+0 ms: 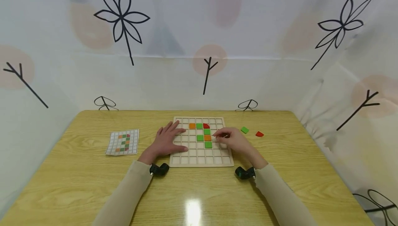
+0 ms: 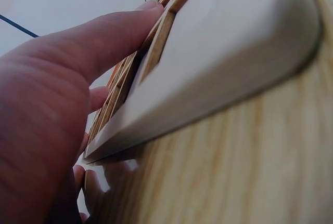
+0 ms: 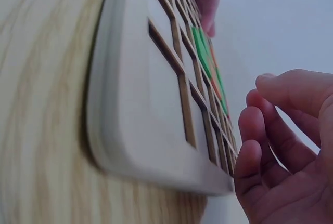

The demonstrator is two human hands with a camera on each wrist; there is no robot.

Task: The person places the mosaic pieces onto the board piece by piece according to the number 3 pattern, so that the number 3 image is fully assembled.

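Note:
A wooden grid board (image 1: 183, 160) lies flat on the table, its cells partly filled with coloured tiles. Along the far row sit an orange tile (image 1: 192, 125), a green tile (image 1: 199, 125) and a rounded red tile (image 1: 206, 125). Nearer are another orange tile (image 1: 207, 138) and several green ones, including the nearest green tile (image 1: 208, 144). My left hand (image 1: 168, 139) rests on the board's left side with fingers spread. Over the right columns hovers my right hand (image 1: 231, 139), fingers loosely bent; in the right wrist view the thumb and fingertips (image 3: 252, 117) show nothing between them.
On the wooden table (image 1: 77, 177), a loose green tile (image 1: 244, 130) and a red quarter-round tile (image 1: 259, 134) lie right of the board. To the left is a paper card (image 1: 113, 146) printed with a coloured grid pattern. A patterned cloth (image 1: 174, 81) stands behind the table.

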